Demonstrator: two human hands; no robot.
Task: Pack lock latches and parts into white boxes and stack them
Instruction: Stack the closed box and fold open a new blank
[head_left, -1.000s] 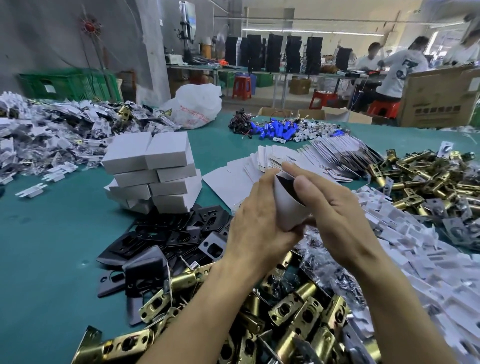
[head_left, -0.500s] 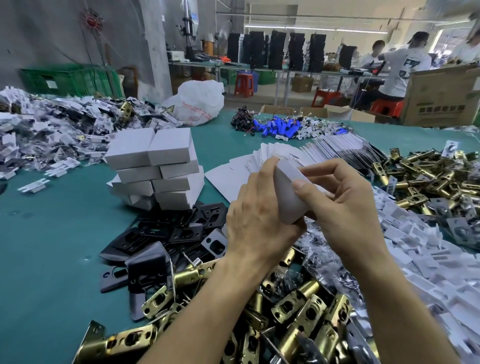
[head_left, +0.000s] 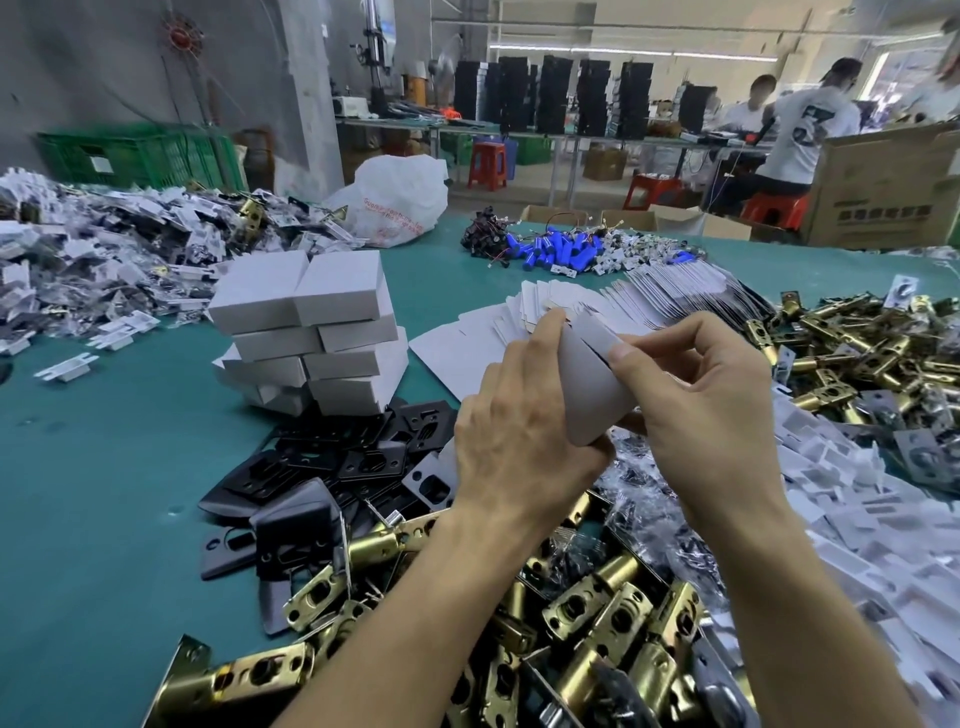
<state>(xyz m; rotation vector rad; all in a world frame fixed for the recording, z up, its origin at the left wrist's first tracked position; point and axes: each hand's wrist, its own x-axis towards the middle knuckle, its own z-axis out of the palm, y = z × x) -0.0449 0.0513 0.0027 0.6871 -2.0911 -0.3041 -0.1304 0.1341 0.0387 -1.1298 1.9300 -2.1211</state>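
While the white box (head_left: 589, 395) is clasped by the left hand (head_left: 519, 441), its flap (head_left: 595, 335), pinched by the right hand (head_left: 711, 415), should be tucked squarely.

teal table (head_left: 104, 519) under stacked white boxes (head_left: 311, 332), black plates (head_left: 332, 467), brass latches (head_left: 597, 623), flat cartons (head_left: 597, 306)

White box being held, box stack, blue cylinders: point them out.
white box (head_left: 592, 387), head view, side face.
box stack (head_left: 337, 283), head view, top box.
blue cylinders (head_left: 556, 254), head view, heap's middle.
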